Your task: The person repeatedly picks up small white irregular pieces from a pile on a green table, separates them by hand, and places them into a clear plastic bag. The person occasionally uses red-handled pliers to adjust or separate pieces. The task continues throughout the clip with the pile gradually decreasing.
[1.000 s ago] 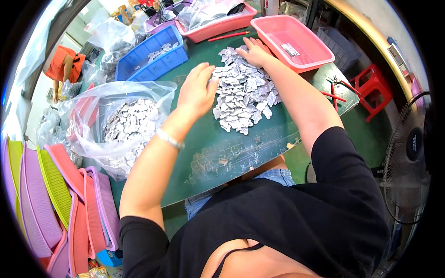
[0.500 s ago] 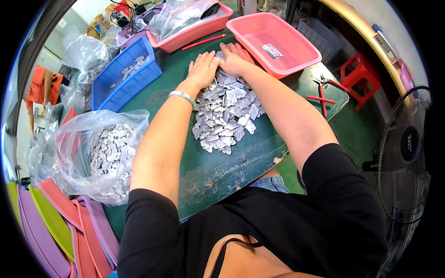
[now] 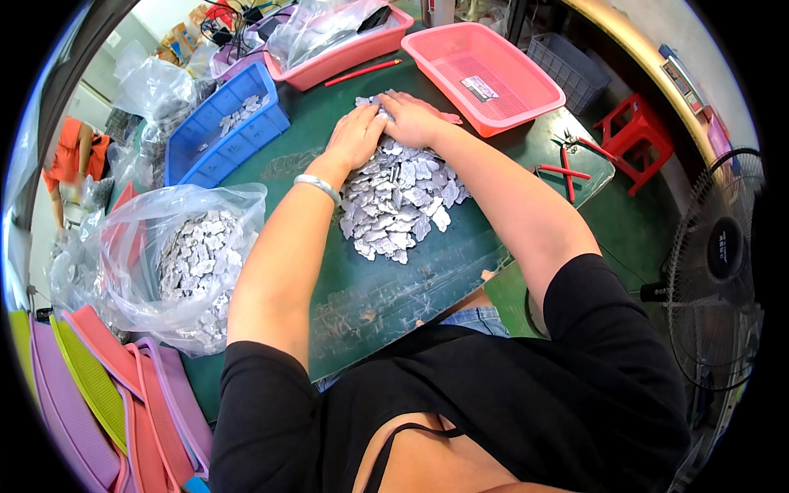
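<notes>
The hands (image 3: 356,138) hide part of the grey pile (image 3: 403,201).

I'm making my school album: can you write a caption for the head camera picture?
Left hand and right hand touch jagged silvery pieces piled on a scratched green tabletop.

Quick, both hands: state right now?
Left hand: open, on the far part of the silvery pile; no grip visible.
Right hand: open, beside it on that pile; no grip visible.

This looks like a workshop, with grey pieces (image 3: 403,201) heaped on a scuffed green surface (image 3: 374,300), pliers (image 3: 567,172) near its corner, stacked baskets (image 3: 66,394) alongside and another person (image 3: 66,156) beyond.
</notes>
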